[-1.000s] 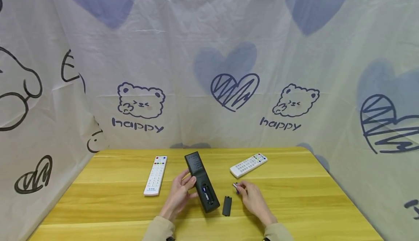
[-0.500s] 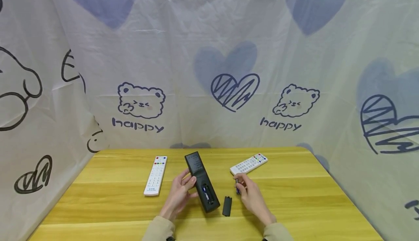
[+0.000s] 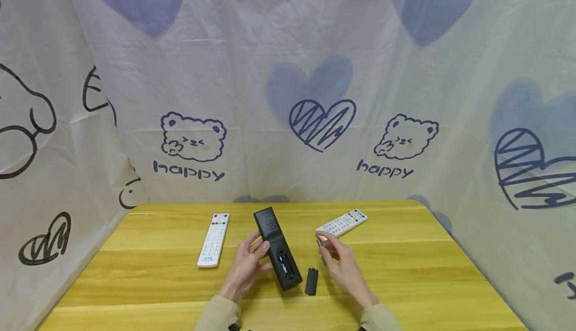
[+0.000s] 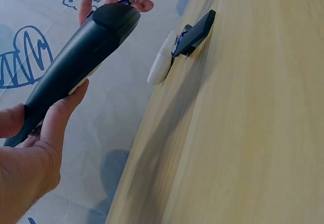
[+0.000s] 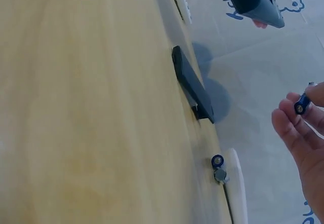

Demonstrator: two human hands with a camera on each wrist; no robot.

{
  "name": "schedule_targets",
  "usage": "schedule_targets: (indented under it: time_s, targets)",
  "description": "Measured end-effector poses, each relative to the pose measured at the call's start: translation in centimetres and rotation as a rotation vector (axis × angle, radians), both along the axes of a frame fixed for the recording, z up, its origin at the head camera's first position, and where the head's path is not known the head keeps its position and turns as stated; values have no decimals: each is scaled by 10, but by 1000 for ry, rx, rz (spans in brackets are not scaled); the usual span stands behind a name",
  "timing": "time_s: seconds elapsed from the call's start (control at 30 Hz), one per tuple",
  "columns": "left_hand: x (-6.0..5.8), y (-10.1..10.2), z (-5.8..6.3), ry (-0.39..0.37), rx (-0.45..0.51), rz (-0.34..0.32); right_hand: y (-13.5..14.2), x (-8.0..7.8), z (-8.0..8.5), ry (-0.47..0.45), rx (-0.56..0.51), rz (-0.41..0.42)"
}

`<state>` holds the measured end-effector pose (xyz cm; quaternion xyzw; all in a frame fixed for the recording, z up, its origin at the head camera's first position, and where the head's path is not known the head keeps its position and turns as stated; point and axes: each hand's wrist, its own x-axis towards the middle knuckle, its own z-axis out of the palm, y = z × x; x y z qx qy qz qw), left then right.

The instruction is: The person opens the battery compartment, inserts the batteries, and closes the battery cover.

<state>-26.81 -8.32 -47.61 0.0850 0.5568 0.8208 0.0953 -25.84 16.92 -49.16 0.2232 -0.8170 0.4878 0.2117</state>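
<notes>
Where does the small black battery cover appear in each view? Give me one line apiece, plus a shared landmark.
Head: battery cover low in the picture, slightly right of centre.
Left wrist: battery cover in the upper part, right of centre.
Right wrist: battery cover right of centre, slightly above mid-height.
Landmark in all three: black remote.

Beige-sleeved left arm point(image 3: 219, 313) angled inward, bare left-hand grip point(image 3: 243, 267) curled; beige-sleeved right arm point(image 3: 379, 316) likewise, bare right-hand grip point(image 3: 345, 268) pinching.

the big remote point(image 3: 277, 249) and cover point(image 3: 312, 281) are black, the held battery point(image 5: 302, 104) blue. the left remote point(image 3: 213, 243) and right remote point(image 3: 340, 224) are white with red and blue buttons point(image 3: 215, 216). the table point(image 3: 405, 271) is wood-grained yellow; the pale cloth point(image 3: 261, 171) has blue hearts point(image 3: 292, 82).
</notes>
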Motion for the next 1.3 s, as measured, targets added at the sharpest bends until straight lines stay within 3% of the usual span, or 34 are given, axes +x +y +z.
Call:
schedule_targets:
  time_s: [0.27,0.47,0.63,0.83,1.07,1.3]
  targets:
    - [2,0,0,-9,-8,5,-7,4,6,17,-4,49]
    - [-1,0,-2,6,6,8,-13,3,8,195,-12,169]
    - [-2,1,-2,8,15,8,-17,4,10,225,-7,228]
    - [-1,2,-1,8,14,8,-22,8,10,198,-9,262]
    - [-1,5,-1,-5,8,34,-29,9,8,313,32,258]
    - [0,6,-1,10,-9,10,-34,11,7,339,129,232]
